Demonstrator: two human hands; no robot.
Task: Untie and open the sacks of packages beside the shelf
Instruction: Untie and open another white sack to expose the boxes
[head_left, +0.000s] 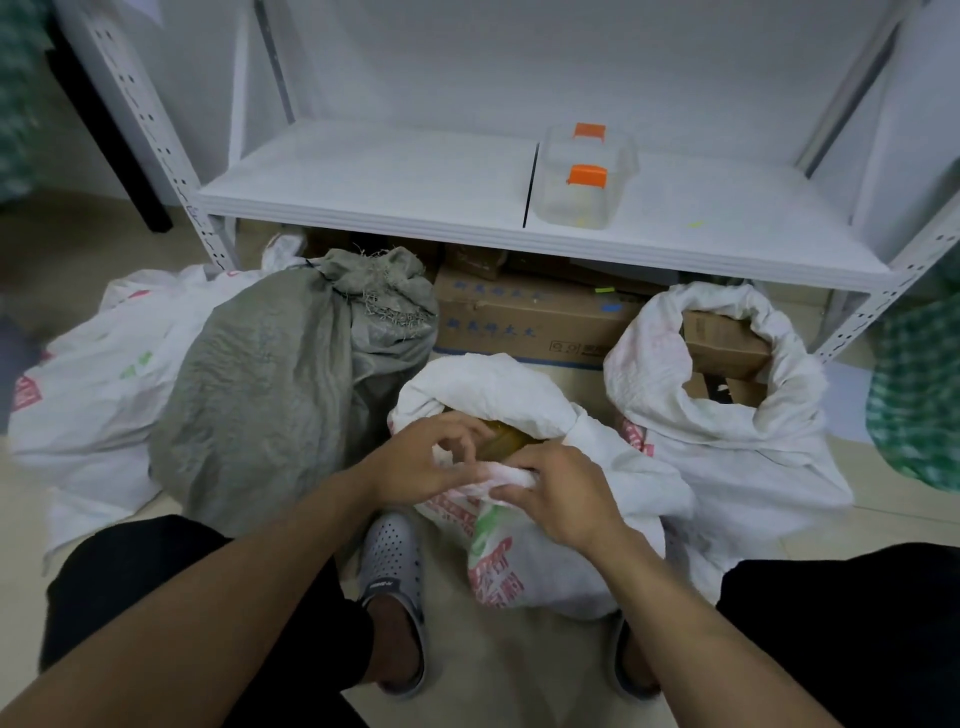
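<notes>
A small white woven sack (566, 551) with red and green print stands between my feet, its mouth partly open over something yellow-brown. My left hand (426, 462) pinches the sack's near rim with curled fingers. My right hand (556, 493) grips the bunched rim beside it. A grey sack (270, 384) stands to the left, its neck still bunched and tied at the top. To the right a white sack (727, 415) gapes open with cardboard boxes (727, 343) inside. Another white sack (98, 379) lies slumped at the far left.
A white metal shelf (415, 187) runs across the back, holding a clear container with orange clips (587, 182). Cardboard cartons (519, 317) sit under it. A green checked bag (919, 395) is at the right edge. My feet wear grey perforated clogs (392, 561).
</notes>
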